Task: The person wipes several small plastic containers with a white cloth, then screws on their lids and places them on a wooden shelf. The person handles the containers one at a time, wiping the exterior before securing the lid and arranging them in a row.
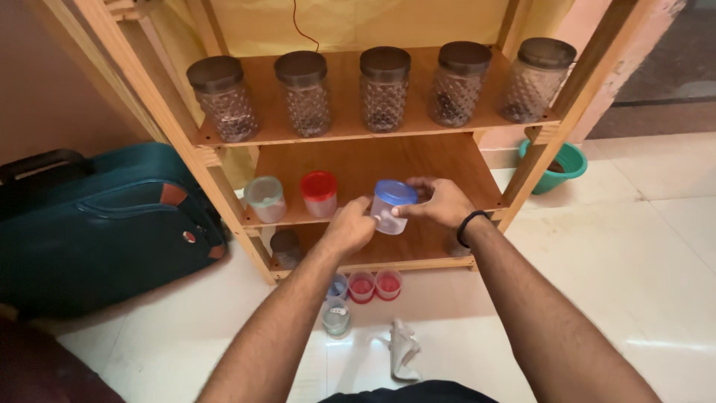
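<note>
Nearest, on the pale tiled floor (656, 298), a crumpled white cloth (403, 349) lies just in front of a small cluster of tubs: a greenish one (336, 316), a blue one (338, 286) and two red ones (362, 286) (388, 284), all close to the foot of the wooden shelf unit (224, 179). Above them both arms reach forward to the middle shelf. The left hand (349, 226) is curled, its fingertips touching the side of a small clear tub with a blue lid (391, 205); the right hand (441, 201), with a dark band at the wrist, is closed around the tub's far side and lid edge. So the tub is gripped between both hands, slightly tilted, at or just above the middle shelf board; whether it rests on the board I cannot tell. The step looks like handling this tub at the shelf, either setting it down or lifting it. Whichever it is calls for a steady two-sided grip and care not to knock its neighbours. To the left on the same shelf stand a red-lidded tub (319, 193) and a pale green-lidded tub (265, 198), close together. A dark jar (284, 247) sits on the lower shelf. To the far left lies a teal bag (104, 224). On the top shelf, five patterned glass jars with dark lids (384, 88) stand in a row, and a green bucket (556, 166) sits beyond the right post.
</note>
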